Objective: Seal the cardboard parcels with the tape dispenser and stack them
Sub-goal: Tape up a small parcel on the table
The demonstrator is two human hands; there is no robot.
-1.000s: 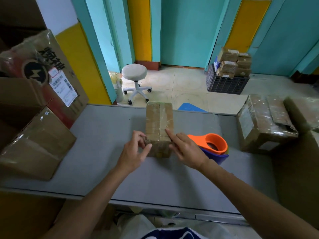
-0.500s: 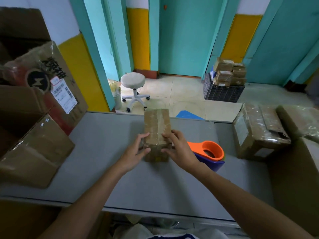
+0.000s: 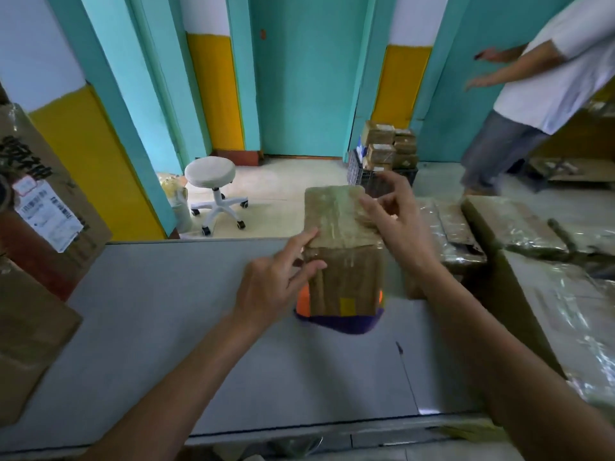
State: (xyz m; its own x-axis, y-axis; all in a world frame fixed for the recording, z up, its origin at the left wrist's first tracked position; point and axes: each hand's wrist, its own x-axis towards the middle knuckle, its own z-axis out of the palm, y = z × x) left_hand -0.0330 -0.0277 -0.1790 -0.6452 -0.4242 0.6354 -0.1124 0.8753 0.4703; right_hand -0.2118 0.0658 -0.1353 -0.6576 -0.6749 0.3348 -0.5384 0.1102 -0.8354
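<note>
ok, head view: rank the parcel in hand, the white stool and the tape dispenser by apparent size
1. parcel: largest, but nearest the camera, which inflates it.
2. white stool: smaller, and much farther away.
3. tape dispenser: smallest showing; mostly hidden behind the parcel, so its rank is unsure.
</note>
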